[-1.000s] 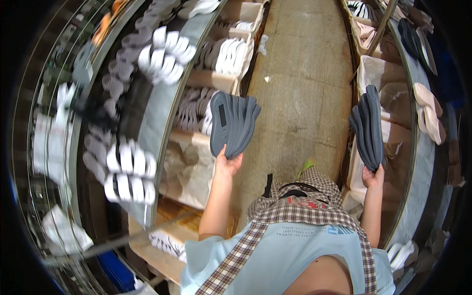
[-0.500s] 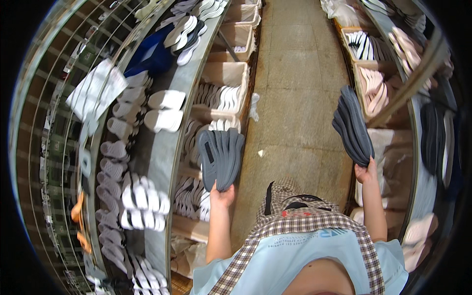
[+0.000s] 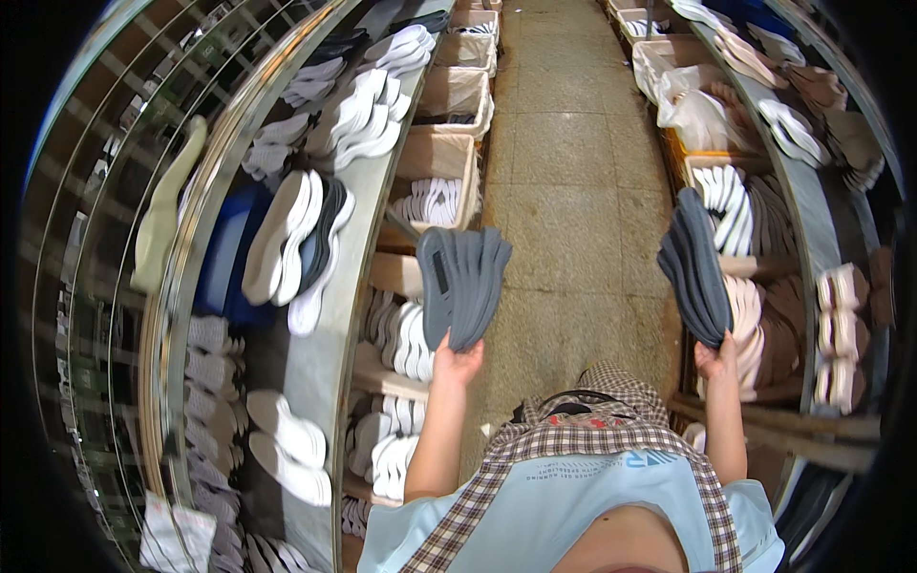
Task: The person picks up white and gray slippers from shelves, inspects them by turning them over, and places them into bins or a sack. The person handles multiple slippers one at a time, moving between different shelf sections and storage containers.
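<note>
A fanned bunch of several dark grey shoe soles (image 3: 463, 282) stands upright in my left hand (image 3: 458, 363), which pinches it at the lower end. My right hand (image 3: 714, 358) grips a second bunch of dark grey shoe soles (image 3: 695, 272) the same way, by its lower end. Both bunches are held out in front of me, well apart, over the aisle's two sides. The left one is beside the left shelf's bins, the right one in front of the right-hand bins. My fingertips are partly hidden behind the soles.
A tiled aisle floor (image 3: 554, 210) runs ahead between two rows of shelving. White soles (image 3: 291, 449) lie on the left metal shelf (image 3: 315, 363), with a blue container (image 3: 229, 253) behind. Lined bins (image 3: 435, 158) of soles stand below. Pink soles (image 3: 841, 325) sit on the right shelf.
I have moved forward along the aisle, so shelves and bins have slid toward me. Both hands still hold their grey soles; the left bunch sits slightly further right and higher in view.
</note>
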Tool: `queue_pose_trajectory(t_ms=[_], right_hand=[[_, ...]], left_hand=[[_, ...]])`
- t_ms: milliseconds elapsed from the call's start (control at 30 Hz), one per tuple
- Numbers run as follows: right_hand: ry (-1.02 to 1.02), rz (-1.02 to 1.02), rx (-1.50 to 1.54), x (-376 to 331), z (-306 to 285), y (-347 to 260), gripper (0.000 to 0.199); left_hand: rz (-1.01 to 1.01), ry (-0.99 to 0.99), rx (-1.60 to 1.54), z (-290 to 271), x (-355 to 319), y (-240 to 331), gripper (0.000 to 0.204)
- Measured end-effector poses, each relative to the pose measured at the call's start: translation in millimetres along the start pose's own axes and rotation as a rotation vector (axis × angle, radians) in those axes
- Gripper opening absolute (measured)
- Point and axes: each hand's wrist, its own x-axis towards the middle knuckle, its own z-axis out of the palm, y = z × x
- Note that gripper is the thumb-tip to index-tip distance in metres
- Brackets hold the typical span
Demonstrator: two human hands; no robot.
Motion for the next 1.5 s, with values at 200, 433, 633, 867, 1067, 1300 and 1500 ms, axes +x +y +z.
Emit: queue_pose_trajectory(t_ms=[200,433,633,867,1067,1300,1500], right_hand=[[0.017,-0.047,-0.031,148.7,134.8,-63.0,0.032],[-0.032,-0.025,-0.047,258.3,380.5,-123.0,0.018],[-0.141,-0.005,-0.136,343.7,570.7,-159.5,0.02],[-0.192,0.049,-0.175,422.0,765.0,-189.9,0.02],[-0.178,-0.016,-0.157,484.3,911.0,-197.4,0.017],[-0.189,0.06,-0.314,626.5,1082.2,-224.2,0.016],[-0.228,-0.106,-0.793,707.4,1302.0,-180.7,0.033]], left_hand=[[0.002,-0.034,0.064,176.9,154.0,-12.0,0.024],[0.054,0.004,0.086,384.7,263.8,-11.3,0.026],[0.056,0.045,0.017,512.3,393.9,-5.5,0.024],[0.032,0.042,0.001,689.9,546.2,21.4,0.025],[0.117,0.102,0.085,825.6,641.4,70.8,0.028],[0.264,0.254,0.091,935.5,775.3,97.3,0.034],[0.539,0.467,0.262,993.2,833.9,119.3,0.042]])
